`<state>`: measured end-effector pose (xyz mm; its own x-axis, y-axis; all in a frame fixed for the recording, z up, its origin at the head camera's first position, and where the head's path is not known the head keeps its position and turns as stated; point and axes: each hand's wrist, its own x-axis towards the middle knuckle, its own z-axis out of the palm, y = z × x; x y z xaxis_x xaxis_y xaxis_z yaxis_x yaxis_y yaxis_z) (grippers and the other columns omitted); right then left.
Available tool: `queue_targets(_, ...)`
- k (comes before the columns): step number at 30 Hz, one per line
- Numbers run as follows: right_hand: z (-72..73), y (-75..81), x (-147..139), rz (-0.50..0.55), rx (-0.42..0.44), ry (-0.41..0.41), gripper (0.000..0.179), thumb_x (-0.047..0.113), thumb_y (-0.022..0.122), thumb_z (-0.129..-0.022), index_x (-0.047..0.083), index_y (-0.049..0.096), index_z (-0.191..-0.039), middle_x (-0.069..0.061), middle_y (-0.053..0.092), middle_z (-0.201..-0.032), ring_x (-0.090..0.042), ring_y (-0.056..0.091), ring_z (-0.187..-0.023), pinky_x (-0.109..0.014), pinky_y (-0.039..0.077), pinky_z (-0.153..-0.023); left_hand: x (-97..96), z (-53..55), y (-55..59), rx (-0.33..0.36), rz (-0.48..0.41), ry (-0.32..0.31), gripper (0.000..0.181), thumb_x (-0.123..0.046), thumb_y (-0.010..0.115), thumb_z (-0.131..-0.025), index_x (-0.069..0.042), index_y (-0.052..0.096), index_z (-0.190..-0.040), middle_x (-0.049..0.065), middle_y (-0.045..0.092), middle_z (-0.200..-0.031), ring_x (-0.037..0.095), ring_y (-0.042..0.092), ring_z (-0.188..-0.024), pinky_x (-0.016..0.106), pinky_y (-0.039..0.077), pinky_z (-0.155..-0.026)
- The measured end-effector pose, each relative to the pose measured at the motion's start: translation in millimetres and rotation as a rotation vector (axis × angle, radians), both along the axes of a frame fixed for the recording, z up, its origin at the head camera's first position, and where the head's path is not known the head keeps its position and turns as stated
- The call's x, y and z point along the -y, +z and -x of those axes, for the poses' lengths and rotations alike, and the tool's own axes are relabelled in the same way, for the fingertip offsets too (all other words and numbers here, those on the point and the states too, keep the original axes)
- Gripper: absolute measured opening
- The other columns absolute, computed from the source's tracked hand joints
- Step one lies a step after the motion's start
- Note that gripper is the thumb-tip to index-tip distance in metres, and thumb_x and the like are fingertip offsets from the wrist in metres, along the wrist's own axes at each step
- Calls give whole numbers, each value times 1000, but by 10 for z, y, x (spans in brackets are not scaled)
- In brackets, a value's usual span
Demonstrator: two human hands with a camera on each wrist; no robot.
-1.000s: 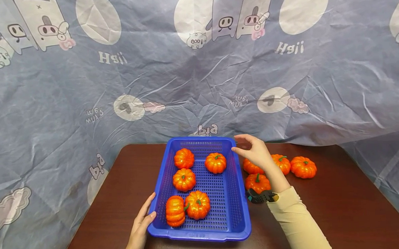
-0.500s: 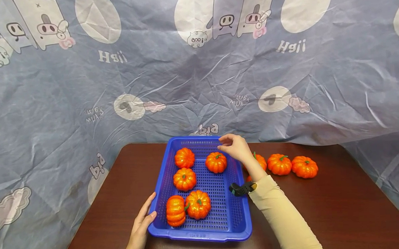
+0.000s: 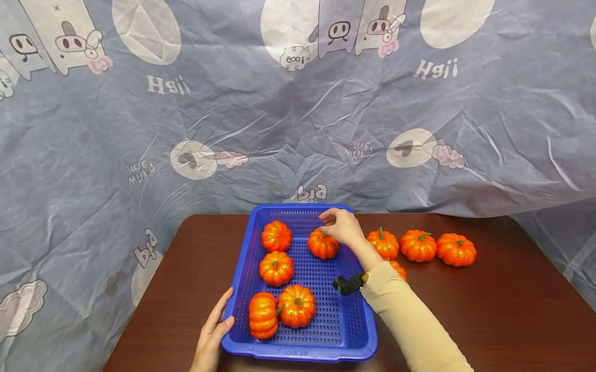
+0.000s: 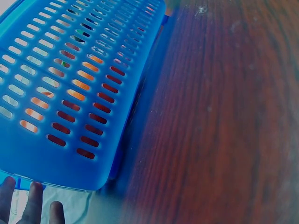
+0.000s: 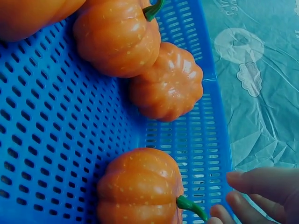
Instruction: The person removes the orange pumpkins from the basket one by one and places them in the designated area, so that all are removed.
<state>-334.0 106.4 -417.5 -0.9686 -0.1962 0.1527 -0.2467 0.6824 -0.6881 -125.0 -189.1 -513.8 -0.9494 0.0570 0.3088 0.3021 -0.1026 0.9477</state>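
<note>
Right hand (image 3: 343, 228) has moved left, fingers parted near a pumpkin (image 3: 322, 247); left hand (image 3: 208, 344) touches the blue perforated basket (image 3: 300, 352), fingers extended.

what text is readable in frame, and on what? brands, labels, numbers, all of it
"BOO i": small cloud prints on the backdrop cloth; one at the right edge is cut off.
"Hgii": backdrop cloth, twice.
Upside-down word, perhaps "pig": cloth, just behind the basket.
Flipped two-line lettering on cloth: not legible.
Marking on basket's front rim: too faint to read.
No brands or numbers legible.
</note>
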Motion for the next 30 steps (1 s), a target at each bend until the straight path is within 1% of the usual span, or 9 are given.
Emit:
queue_targets(4, 2, 3, 13, -27, 23, 21, 30, 8, 71, -78, 2, 68, -106, -14, 68, -102, -26, 64, -94, -41, 47, -85, 10, 1, -9, 18, -2, -11, 50, -5, 40, -97, -3, 30, -146, 7, 35, -147, 7, 40, -127, 17, 34, -99)
queue_targets(8, -4, 10, 12, -47, 36, 38, 32, 3, 71, -75, 2, 68, -106, -15, 69, -102, -26, 64, -94, -42, 46, -86, 23, 7, -19, 31, -1, -29, 51, -7, 40, -97, -4, 28, -147, 6, 33, -148, 7, 39, -128, 17, 33, -100)
queue_targets(12, -8, 1, 14, -39, 38, 26, 34, -6, 67, -69, 1, 68, -103, -14, 70, -98, -24, 65, -91, -39, 49, -82, 27, 9, -16, 33, 6, -35, 52, -8, 40, -97, -5, 27, -147, 7, 32, -149, 8, 38, -128, 18, 32, -100)
queue_targets(16, -12, -13, 17, -31, 42, 9, 36, -10, 60, -67, 3, 69, -98, -12, 70, -94, -21, 66, -85, -36, 50, -76, 19, 4, -6, 40, 6, -24, 52, -8, 41, -97, -6, 28, -147, 6, 32, -149, 7, 38, -129, 17, 32, -101)
queue_targets(19, -14, -23, 13, -36, 39, 8, 33, -10, 61, -67, 5, 70, -95, -11, 70, -91, -20, 66, -83, -36, 49, -76, 14, 2, -4, 36, 5, -16, 52, -7, 41, -97, -5, 29, -147, 6, 33, -149, 7, 39, -128, 17, 32, -100)
queue_targets(21, -11, -31, 9, -31, 36, 8, 31, -9, 62, -67, 6, 70, -94, -10, 71, -90, -19, 67, -82, -36, 49, -77, 6, 0, -2, 15, 7, -9, 51, -5, 40, -97, -4, 29, -146, 8, 34, -148, 8, 40, -127, 17, 33, -99)
queue_targets(25, 3, -64, -10, 20, 30, 19, 30, -8, 64, -67, 5, 70, -94, -10, 71, -88, -19, 67, -81, -33, 51, -74, -14, -4, 3, -4, -4, 9, 49, -2, 39, -96, -1, 32, -144, 9, 37, -146, 8, 42, -126, 17, 35, -98)
queue_targets(30, 0, -79, -40, 130, 24, 55, 29, -8, 65, -70, -3, 68, -98, -15, 70, -91, -22, 67, -81, -31, 53, -72, 1, -1, 1, 16, -1, -11, 50, -5, 40, -97, -2, 30, -146, 9, 35, -147, 8, 40, -127, 17, 34, -99)
